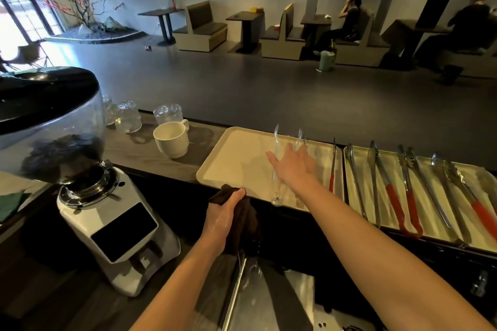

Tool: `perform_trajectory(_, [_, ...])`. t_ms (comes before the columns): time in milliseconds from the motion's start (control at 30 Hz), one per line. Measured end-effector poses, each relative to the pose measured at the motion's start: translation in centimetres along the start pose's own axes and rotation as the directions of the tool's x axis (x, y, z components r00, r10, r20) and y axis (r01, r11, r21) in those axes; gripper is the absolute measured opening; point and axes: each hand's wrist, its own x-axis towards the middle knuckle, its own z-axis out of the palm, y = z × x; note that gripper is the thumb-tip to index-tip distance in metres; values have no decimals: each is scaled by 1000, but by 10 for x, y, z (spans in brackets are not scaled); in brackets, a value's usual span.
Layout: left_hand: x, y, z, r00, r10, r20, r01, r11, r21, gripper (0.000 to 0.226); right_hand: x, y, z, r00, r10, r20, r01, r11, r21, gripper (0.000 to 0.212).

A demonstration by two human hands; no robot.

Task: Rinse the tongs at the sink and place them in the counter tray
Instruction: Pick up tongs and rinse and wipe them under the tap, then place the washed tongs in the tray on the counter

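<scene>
The worktop (150, 153) spans the view, and 2 trays sit edge to edge along its near edge. A strip of worktop separates the cream tray (228, 158) from a white mug (172, 140). The clear tongs (277, 191) lie in this tray's right half, with the hinge at the near rim. The right hand (293, 166) hovers over them, fingers straight and spread. The left hand (223, 212) grips a dark cloth (244, 220) at that rim.
</scene>
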Motion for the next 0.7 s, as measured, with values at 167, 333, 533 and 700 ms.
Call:
perform_trajectory(167, [-21,-4,-28,1000,13,-26,-14,999,-52,19,-46,-17,-7,965,-175,-195,193,978,82,54])
perform_trajectory(333, [-55,-14,-80,987,-45,-152,33,996,-84,17,-110,-48,24,927,-372,-34,373,912,172,40])
perform_trajectory(533, [-115,-30,-164,946,16,-324,-33,998,-45,13,-214,-104,69,857,-509,-82,508,807,302,36])
perform_trajectory(700, [-174,-54,-240,892,-34,-451,-14,995,-102,15,-303,-145,102,790,-613,27,550,727,411,29])
